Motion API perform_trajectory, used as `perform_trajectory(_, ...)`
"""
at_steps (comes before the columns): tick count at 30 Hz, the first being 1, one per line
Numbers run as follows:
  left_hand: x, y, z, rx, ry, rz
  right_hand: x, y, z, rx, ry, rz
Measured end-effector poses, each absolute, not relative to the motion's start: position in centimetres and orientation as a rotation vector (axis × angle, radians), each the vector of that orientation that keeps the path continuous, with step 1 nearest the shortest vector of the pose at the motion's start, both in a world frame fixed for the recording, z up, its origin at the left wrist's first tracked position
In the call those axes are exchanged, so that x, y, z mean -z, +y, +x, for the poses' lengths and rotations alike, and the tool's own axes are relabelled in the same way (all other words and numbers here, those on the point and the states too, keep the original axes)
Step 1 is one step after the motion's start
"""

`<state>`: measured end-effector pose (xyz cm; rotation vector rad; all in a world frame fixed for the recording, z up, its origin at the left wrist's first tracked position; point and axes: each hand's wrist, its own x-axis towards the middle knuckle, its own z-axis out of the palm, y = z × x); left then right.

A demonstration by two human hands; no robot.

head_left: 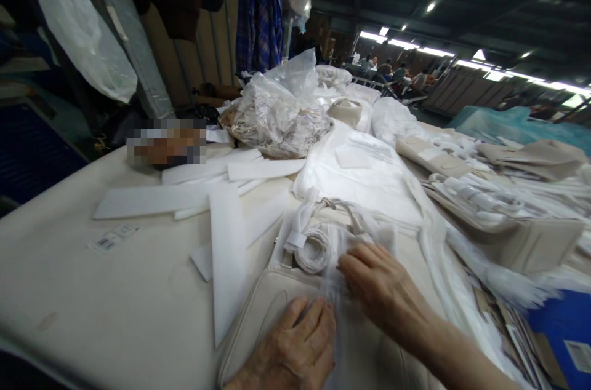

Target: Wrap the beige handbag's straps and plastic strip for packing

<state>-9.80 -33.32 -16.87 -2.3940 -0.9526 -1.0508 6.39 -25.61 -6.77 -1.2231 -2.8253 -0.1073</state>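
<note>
head view: the left hand (289, 350) lay flat, fingers extended, gripping nothing, on the cream bag (258, 310) at the near table (92, 291) edge. the right hand (381, 288) rested open-fingered on the translucent wrap (335, 310) over the bag, beside the coiled white strap (314, 248).

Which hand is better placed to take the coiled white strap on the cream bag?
Probably the right hand: its fingertips lie just beside the coiled strap. The left hand rests flat lower on the bag.
</note>
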Motion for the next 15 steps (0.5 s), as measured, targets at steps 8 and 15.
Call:
perform_trajectory(8, 15.8, -34.2, -10.2, 1.094, -1.026, -2.532, 12.9, -33.1, 7.3, 0.524, -2.577, -0.782)
perform_trajectory(15, 14.0, -34.8, -11.1, 0.948, -1.014, -2.679, 14.0, -34.4, 7.7, 0.558, -2.480, -0.652)
